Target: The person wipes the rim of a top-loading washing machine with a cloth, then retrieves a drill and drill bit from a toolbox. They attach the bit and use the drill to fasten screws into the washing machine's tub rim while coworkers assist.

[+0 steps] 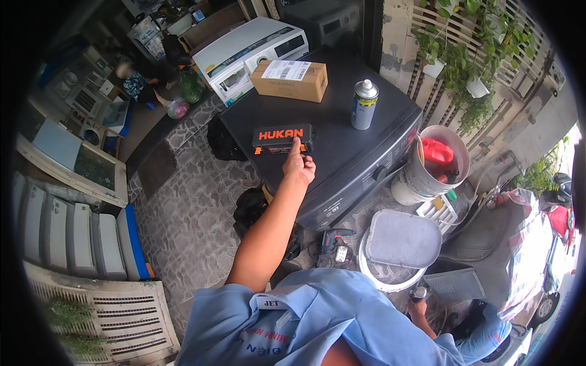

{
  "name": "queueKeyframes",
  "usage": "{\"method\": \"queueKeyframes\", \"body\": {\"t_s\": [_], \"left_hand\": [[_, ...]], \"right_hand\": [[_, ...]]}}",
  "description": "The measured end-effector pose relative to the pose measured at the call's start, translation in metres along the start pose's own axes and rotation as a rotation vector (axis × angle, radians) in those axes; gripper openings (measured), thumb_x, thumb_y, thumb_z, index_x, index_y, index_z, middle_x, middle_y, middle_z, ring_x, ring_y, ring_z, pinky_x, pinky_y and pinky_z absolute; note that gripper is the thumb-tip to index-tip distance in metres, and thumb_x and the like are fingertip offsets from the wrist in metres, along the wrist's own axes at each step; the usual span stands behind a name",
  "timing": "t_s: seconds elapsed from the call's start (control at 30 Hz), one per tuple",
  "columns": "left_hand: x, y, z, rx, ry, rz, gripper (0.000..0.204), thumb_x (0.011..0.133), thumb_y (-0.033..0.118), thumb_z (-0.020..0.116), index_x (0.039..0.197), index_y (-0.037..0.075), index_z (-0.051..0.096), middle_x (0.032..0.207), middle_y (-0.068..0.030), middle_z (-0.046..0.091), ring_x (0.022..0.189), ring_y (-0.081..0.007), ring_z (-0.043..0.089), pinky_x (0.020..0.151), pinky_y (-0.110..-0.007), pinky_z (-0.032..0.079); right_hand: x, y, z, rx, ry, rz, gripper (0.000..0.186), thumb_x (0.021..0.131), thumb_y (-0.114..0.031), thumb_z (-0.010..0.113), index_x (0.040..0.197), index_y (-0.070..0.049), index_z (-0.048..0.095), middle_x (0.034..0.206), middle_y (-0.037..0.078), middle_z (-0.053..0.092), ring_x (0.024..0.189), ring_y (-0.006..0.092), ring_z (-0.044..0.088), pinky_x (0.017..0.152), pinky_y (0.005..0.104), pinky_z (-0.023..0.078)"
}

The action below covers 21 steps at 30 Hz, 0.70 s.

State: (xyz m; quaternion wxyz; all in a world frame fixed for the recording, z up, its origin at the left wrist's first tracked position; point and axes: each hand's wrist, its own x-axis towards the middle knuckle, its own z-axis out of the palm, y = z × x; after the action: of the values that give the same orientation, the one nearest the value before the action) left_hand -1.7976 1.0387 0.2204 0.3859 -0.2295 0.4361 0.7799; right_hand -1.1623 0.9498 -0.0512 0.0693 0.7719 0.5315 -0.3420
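Note:
In the head view my left hand [298, 161] reaches to the black case [274, 133] with orange lettering and latches, on the dark tabletop-like surface [342, 171]. Its index finger lies on the case's front, and the other fingers are curled, closed at the case. Behind the case sit a cardboard box [296, 91] with a white label and, to the right, a grey-blue spray can [364, 110]. My right hand cannot be seen.
A co-worker's hand [417, 312] holds a small metallic object, lower right. A person [134, 85] sits back left. Around me are a white appliance [244, 46], a bucket [430, 174], a grey lid [403, 238], a drill [329, 244], stacked white units [79, 238] and plants [476, 36].

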Motion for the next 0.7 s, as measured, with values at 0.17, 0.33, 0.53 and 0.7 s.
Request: {"method": "queueKeyframes", "body": {"t_s": [0.17, 0.33, 0.53, 0.7], "left_hand": [[-0.007, -0.008, 0.028, -0.096, 0.111, -0.042, 0.041, 0.081, 0.043, 0.084, 0.086, 0.013, 0.057, 0.068, 0.0034, 0.041, 0.055, -0.0099, 0.047, 0.044, -0.019, 0.034], [-0.003, -0.018, 0.018, -0.118, 0.007, 0.027, 0.037, 0.084, 0.043, 0.08, 0.096, 0.015, 0.059, 0.071, 0.0041, 0.045, 0.058, -0.009, 0.048, 0.045, -0.019, 0.035], [-0.052, -0.016, 0.02, 0.655, -0.142, 0.586, 0.05, 0.09, 0.046, 0.073, 0.119, 0.008, 0.059, 0.08, -0.0029, 0.055, 0.065, -0.0144, 0.055, 0.051, -0.028, 0.044], [-0.03, 0.09, 0.006, 1.965, -0.38, 1.539, 0.09, 0.092, 0.059, 0.06, 0.157, 0.009, 0.024, 0.159, -0.0191, 0.03, 0.149, -0.0384, 0.026, 0.12, -0.054, 0.023]], "right_hand": [[0.021, 0.011, 0.023, 0.161, 0.029, -0.056, 0.055, 0.072, -0.032, 0.077, 0.117, -0.003, 0.066, 0.111, 0.023, 0.071, 0.106, 0.0379, 0.068, 0.091, 0.0445, 0.053], [0.015, -0.007, 0.039, 0.047, -0.026, -0.185, 0.046, 0.075, -0.033, 0.075, 0.111, -0.004, 0.068, 0.098, 0.019, 0.073, 0.095, 0.0342, 0.071, 0.082, 0.0452, 0.053], [-0.004, 0.0, 0.047, 0.072, -0.048, -0.311, 0.045, 0.077, -0.032, 0.074, 0.109, -0.001, 0.068, 0.096, 0.021, 0.073, 0.095, 0.0373, 0.071, 0.081, 0.046, 0.052], [-0.018, 0.017, 0.048, 0.087, -0.131, -0.176, 0.051, 0.073, -0.033, 0.078, 0.115, -0.005, 0.067, 0.106, 0.021, 0.072, 0.103, 0.0385, 0.069, 0.086, 0.0461, 0.054]]}}
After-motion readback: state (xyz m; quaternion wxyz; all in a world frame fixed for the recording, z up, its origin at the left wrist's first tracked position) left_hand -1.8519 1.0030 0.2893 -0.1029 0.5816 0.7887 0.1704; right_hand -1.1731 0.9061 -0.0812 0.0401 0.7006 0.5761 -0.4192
